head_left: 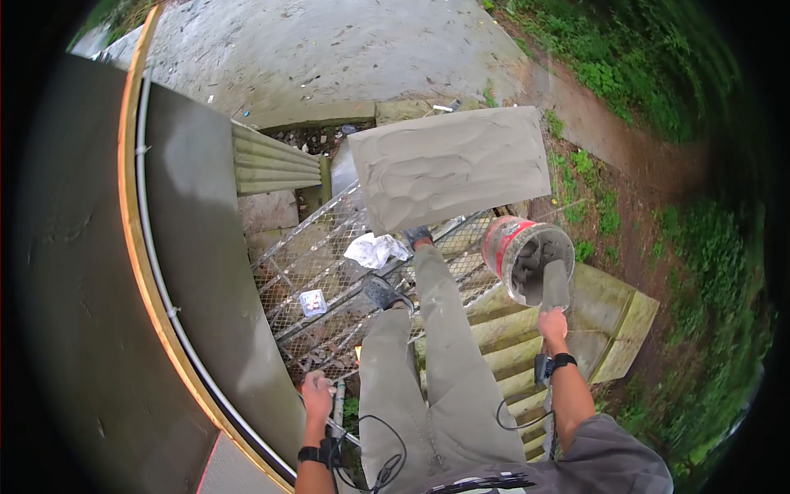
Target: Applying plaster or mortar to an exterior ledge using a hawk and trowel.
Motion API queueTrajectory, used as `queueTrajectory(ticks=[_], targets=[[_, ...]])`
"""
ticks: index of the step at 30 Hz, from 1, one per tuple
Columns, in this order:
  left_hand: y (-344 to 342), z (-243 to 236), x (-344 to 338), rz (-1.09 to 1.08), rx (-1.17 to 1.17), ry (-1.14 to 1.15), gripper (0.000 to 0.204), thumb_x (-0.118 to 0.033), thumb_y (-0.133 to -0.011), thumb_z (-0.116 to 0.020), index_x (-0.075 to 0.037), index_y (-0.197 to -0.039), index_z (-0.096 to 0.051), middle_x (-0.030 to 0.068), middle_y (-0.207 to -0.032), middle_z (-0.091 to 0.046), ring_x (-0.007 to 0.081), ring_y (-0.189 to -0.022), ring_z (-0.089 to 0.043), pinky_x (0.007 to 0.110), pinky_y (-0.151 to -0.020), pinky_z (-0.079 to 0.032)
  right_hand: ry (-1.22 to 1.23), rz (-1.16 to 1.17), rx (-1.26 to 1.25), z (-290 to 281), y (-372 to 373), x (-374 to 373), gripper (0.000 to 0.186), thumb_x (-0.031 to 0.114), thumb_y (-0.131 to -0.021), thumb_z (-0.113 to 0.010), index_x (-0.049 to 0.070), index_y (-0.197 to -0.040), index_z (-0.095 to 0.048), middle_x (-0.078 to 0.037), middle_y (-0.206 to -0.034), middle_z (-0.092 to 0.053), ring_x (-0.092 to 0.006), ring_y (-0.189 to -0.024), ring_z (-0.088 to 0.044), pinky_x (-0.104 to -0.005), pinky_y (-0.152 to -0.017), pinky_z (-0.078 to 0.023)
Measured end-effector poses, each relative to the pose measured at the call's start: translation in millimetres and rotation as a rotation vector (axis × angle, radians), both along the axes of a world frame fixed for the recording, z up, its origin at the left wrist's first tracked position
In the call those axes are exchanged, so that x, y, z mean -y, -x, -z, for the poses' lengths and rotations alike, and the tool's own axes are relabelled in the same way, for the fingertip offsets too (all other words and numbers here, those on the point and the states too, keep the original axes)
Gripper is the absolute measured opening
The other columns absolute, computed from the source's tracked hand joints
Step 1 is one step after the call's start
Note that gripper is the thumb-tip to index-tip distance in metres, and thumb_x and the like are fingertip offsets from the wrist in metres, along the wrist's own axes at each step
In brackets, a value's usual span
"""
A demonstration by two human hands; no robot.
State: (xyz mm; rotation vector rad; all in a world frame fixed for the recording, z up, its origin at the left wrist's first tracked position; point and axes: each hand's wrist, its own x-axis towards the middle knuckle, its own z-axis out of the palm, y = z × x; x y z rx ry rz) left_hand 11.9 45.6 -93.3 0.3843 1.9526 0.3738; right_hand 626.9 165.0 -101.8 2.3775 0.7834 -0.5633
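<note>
My right hand (554, 325) is closed round the handle of a trowel (556, 281). Its grey, mortar-coated blade reaches into the mouth of a bucket (504, 247) with a red band, which holds dark grey wet mortar (531, 265). At lower left my left hand (317, 393) has its fingers curled in beside a metal tube (338, 402); what lies inside them is hidden. Ahead of my feet is a large rectangular surface (453, 169) spread with wavy grey mortar.
I stand on a metal mesh platform (329, 247), with a crumpled white bag (375, 250) and a small clear box (313, 302) on it. A smooth grey wall (206, 222) edged by a wooden strip (127, 140) runs down the left. Mossy ribbed masonry (510, 329) lies below right.
</note>
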Motion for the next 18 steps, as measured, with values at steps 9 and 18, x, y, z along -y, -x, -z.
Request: queueTrajectory(ticks=[9,18], targets=[[-10.9,71.3,-193.9,0.518,-0.081,-0.108,0.031,-0.021,-0.094,-0.059,0.007,-0.105,-0.068,0.0174,-0.085,-0.072,0.0268,-0.076,-0.069,0.036,-0.075,-0.053,0.450,-0.192,-0.237,61.6,-3.8,23.8,0.031,0.017,-0.091,-0.061,0.009,-0.120,-0.067,-0.020,-0.128,-0.065,-0.0367,-0.119,-0.065,-0.0473,-0.095,-0.055],[-89.0,152.6,-370.7,0.271,0.026,-0.164,0.049,-0.035,-0.102,-0.054,0.007,-0.126,-0.063,0.0189,-0.121,-0.069,0.0239,-0.111,-0.064,0.036,-0.098,-0.047,-0.338,-0.326,-0.229,78.4,-62.9,-197.1,0.043,0.038,-0.094,-0.064,-0.001,-0.110,-0.066,-0.029,-0.109,-0.066,-0.0472,-0.103,-0.063,-0.0525,-0.091,-0.050]])
